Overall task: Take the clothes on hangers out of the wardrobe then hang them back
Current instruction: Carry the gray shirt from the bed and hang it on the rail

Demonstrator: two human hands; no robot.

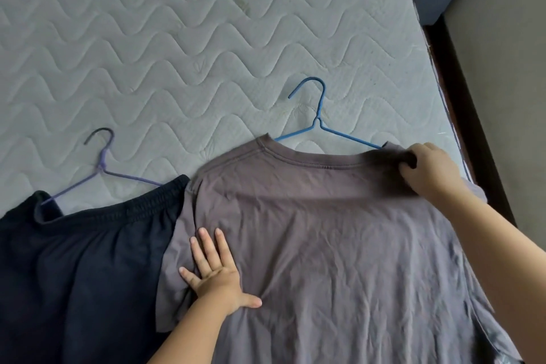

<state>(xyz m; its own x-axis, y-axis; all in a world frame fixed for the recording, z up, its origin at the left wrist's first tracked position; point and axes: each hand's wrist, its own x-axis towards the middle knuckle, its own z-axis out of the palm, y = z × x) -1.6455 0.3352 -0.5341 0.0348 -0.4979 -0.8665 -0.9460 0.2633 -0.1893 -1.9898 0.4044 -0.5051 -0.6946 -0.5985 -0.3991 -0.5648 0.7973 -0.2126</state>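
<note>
Fingers [206, 248] of your left hand [215, 278] are spreading wide and lying flat on the grey T-shirt [339, 245], with the palm pressing the cloth down near its left sleeve and the thumb pointing off to the right. Your right hand [428, 170] is reaching across to the far right shoulder of the shirt, where its fingers are curling over and bunching a fold of fabric beside the collar; the fingertips themselves are tucking under the cloth, so you cannot see exactly how they are pinching.

The T-shirt is lying spread out and wrinkled on the quilted mattress [177, 38], collar pointing away from you. A blue hanger [319, 115] is sitting partly inside the neck opening: its hook and neck are lying bare on the mattress beyond the collar, its left arm is disappearing under the collar rim, and its right arm is running down towards the shoulder that you are gripping.

Just beside the T-shirt on the left, a dark navy garment [82, 275] with a gathered elastic edge is lying flat, its edge touching the grey sleeve. A purple hanger [103, 165] is poking out of its top, hook resting on the mattress.

Along the right side a dark bed frame [472, 127] is bordering the mattress, and a dull floor [502, 38] is showing beyond it.
</note>
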